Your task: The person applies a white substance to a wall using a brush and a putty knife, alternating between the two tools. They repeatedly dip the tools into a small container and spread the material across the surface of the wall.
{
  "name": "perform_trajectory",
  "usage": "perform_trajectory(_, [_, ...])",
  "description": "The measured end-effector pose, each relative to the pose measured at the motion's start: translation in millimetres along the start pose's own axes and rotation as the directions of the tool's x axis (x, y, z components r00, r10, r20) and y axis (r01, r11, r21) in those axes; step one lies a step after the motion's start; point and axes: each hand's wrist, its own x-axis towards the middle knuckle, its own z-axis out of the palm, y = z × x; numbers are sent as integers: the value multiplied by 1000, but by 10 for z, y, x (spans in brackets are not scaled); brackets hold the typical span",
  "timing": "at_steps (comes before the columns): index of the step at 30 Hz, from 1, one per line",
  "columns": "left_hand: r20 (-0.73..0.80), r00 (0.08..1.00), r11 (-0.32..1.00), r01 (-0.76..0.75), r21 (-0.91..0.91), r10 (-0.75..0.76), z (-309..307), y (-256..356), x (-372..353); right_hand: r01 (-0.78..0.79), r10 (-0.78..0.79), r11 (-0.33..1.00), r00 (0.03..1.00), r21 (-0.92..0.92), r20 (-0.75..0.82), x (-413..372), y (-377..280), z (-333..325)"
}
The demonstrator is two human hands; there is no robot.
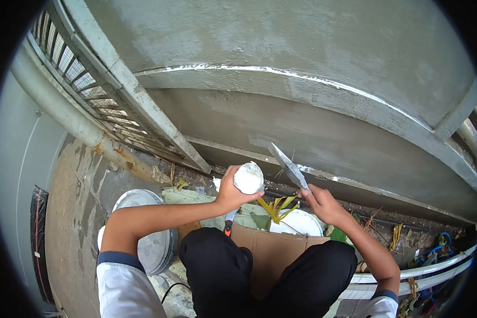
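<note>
My left hand is wrapped round a small tub of white paste, its open top turned towards me. In my right hand is a trowel with a pointed grey blade, smeared pale in places. The blade points up and left towards the wall, apart from the tub. Below my left hand, a scraper with an orange and black handle lies near my knee. Behind it all stands the grey plastered wall, with a white line of paste along its ledge.
Stacked white buckets stand under my left forearm. A round white lid and yellowed leaves lie by the cardboard between my knees. A metal grille and a pipe are at left; pale rails run at right.
</note>
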Motion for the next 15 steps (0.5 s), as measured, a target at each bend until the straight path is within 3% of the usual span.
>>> perform_trajectory(1, [-97, 995, 998, 7, 70, -1, -77, -78, 9, 15, -15, 1000, 1000, -7, 13, 122, -109, 70])
perform_trajectory(3, [-222, 964, 988, 152, 3, -147, -258, -147, -20, 40, -37, 998, 997, -43, 65, 367, -361, 197])
perform_trajectory(5, [-295, 941, 979, 193, 69, -165, -445, -222, -51, 76, -72, 996, 994, -39, 77, 642, -548, 365])
perform_trajectory(7, [-327, 919, 966, 253, 57, -221, -592, -243, -104, 101, -98, 994, 992, -33, 84, 890, -612, 516])
perform_trajectory(10, [-347, 905, 956, 286, 65, -247, -670, -276, -208, 62, -65, 997, 996, -36, -61, 1139, -589, 613])
perform_trajectory(11, [-347, 905, 956, 285, 65, -246, -661, -288, -230, 58, -64, 997, 987, -43, -150, 1143, -538, 548])
perform_trajectory(13, [-304, 910, 954, 300, 14, -282, -568, -278, -252, 28, -39, 997, 983, -66, -179, 1086, -359, 348])
perform_trajectory(15, [-263, 912, 947, 322, -22, -316, -384, -166, -243, -92, 70, 993, 966, -78, -249, 713, -225, 197])
